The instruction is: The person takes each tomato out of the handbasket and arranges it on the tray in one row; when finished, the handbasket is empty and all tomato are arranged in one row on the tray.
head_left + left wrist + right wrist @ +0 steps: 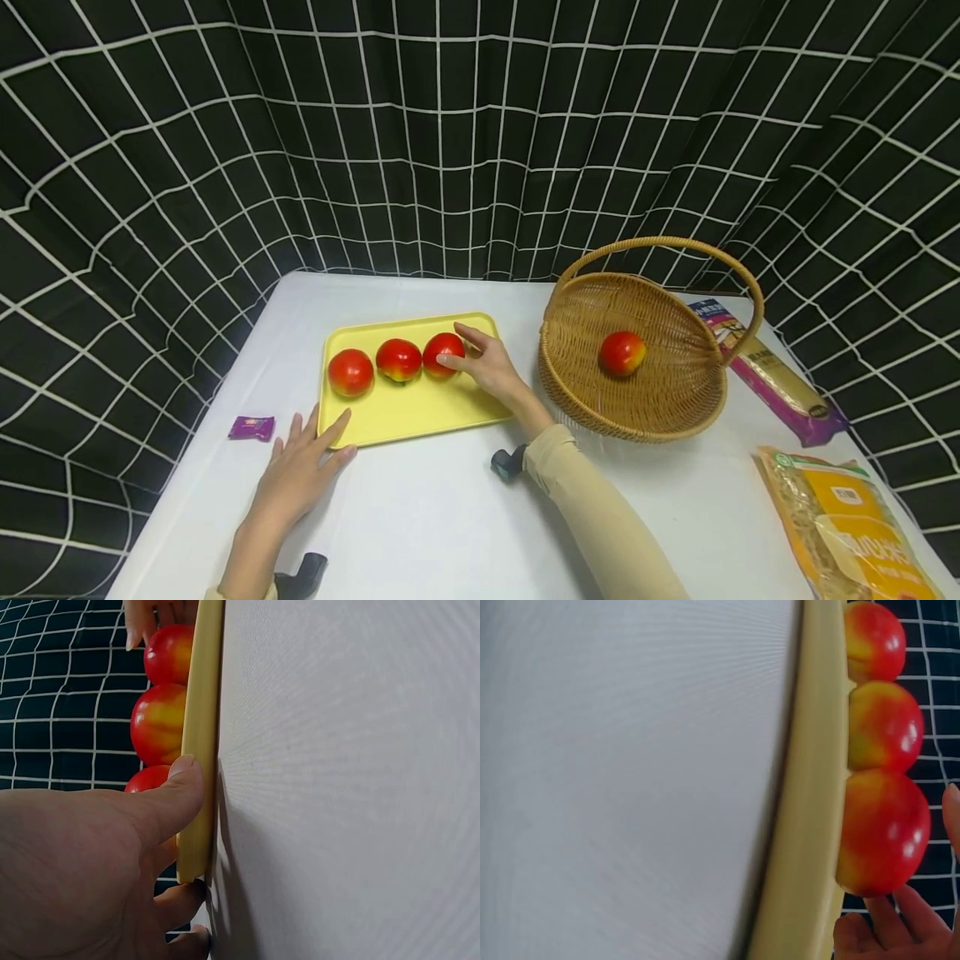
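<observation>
Resting my left hand (300, 468) on the near-left corner of the yellow tray (420, 419), fingers spread, thumb on its rim. My right hand (489, 365) is at the tray's right half, thumb and fingers apart around the right fruit (443, 353). Middle fruit (399, 360) and left fruit (350, 372) also on tray. Wicker basket (669, 383) right of tray, basket fruit (622, 353) inside.

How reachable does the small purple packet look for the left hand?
Likely yes: the left hand touches the yellow tray, and the purple packet lies to the hand's left, with nothing visible between them.
</observation>
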